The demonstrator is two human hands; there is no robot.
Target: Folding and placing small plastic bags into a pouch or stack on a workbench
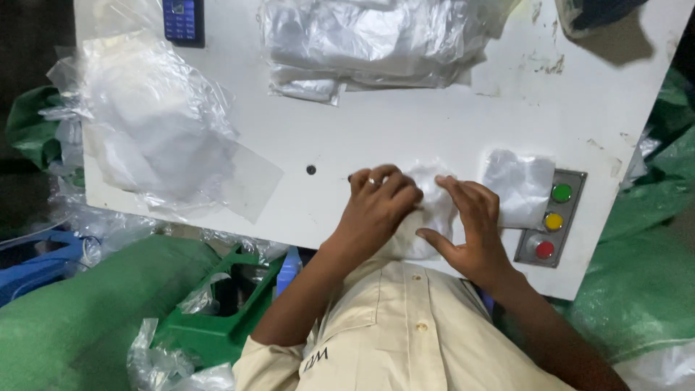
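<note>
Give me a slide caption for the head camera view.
Both hands, left hand and right hand, press a white folded item on a white table beside a three-button panel.

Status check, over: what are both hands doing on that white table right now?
Left hand and right hand both pressing a white folded piece at the table edge. Grip unclear. Small clear bag beside the button panel, apart.

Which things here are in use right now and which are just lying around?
In use: left hand and right hand, both on the white bag.

Lying about: phone, bag stack, loose plastic, small bag, button panel, green crate.
</note>
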